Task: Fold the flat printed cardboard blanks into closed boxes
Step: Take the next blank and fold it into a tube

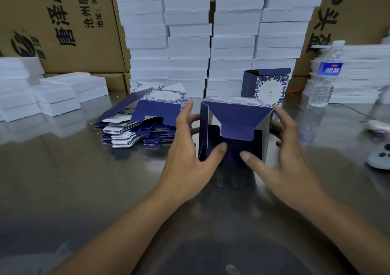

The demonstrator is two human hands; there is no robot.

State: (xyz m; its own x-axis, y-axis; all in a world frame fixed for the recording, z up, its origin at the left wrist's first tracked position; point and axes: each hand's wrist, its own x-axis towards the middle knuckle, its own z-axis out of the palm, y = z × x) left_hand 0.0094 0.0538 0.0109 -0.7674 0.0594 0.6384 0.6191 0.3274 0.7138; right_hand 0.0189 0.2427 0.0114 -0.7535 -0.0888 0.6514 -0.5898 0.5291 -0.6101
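So the half-folded box [232,146] sits dead centre in front of the person, standing more or less upright on the table [63,179] with its open end tipped up toward the camera. The left hand [187,146] wraps its left wall and the right hand [285,150] wraps its right wall. The hands are apart with the box clamped between them, thumbs lying on the near dark face and fingers curling round the sides. Neither hand looks nearer than the other, it's pretty symmetrical. The bit that matters: the tuck flap [236,116] hinges off the far top edge and already hangs down into the opening, so I'd guess closing it means pushing down and toward the person. Left of the box lies the stack of flat blanks [135,127]; just behind it on the right stands a finished box [266,87]. The table is shiny metal, very reflective, probably slippery. Further right of the box there's a water bottle [325,74]; behind everything, tall piles of white boxes [190,32] and brown cartons [63,32].
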